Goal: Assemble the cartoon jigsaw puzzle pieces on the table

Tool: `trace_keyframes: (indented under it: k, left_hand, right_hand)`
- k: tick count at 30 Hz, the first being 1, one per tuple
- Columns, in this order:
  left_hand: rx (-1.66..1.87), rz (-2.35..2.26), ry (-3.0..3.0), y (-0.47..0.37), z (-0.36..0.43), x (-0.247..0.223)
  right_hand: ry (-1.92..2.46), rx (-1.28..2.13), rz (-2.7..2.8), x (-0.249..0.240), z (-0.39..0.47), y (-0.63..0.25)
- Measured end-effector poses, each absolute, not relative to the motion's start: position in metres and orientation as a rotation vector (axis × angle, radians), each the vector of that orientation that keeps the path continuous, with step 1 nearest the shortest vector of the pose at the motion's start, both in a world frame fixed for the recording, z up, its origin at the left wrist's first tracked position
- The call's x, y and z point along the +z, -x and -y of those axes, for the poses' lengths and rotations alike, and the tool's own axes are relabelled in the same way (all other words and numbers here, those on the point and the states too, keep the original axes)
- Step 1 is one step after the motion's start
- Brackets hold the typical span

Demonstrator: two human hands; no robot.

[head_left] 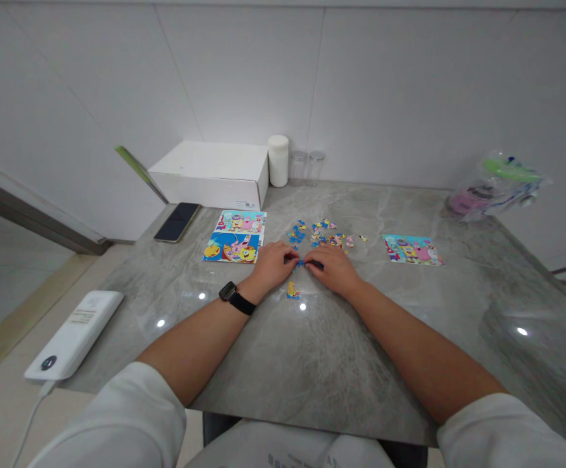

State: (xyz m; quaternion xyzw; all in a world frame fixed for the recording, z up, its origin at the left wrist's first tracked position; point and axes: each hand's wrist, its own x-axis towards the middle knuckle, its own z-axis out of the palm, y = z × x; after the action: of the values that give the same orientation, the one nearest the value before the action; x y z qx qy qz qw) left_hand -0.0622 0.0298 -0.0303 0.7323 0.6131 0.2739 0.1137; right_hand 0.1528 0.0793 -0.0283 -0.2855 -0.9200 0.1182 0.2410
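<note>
Both my hands meet over small blue puzzle pieces (301,263) on the grey table. My left hand (277,261), with a black watch on its wrist, pinches at the left side of these pieces. From the right, my right hand (332,266) has thumb and finger closed at their other side. Just below lies a small joined patch of yellow and blue puzzle pieces (293,290). Beyond my fingers are loose blue pieces (296,232) and a mixed pile of pink, yellow and blue pieces (330,234). The exact outline of the pinched pieces is too small to tell.
Cartoon picture sheets (236,237) lie left, and a finished-looking picture (414,250) right. A phone (177,222), white box (209,172), white bottle (278,161) and two clear jars (307,169) stand behind. A plastic bag (494,187) sits far right; a white power bank (75,335) front left.
</note>
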Motion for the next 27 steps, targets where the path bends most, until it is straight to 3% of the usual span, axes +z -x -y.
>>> trace_keyframes:
  k: [27]
  left_hand:
    - [0.736, -1.812, -2.116, 0.0589, -0.0274, -0.0220]
  right_hand:
    - [0.751, 0.261, 2.525, -0.0314, -0.0747, -0.1503]
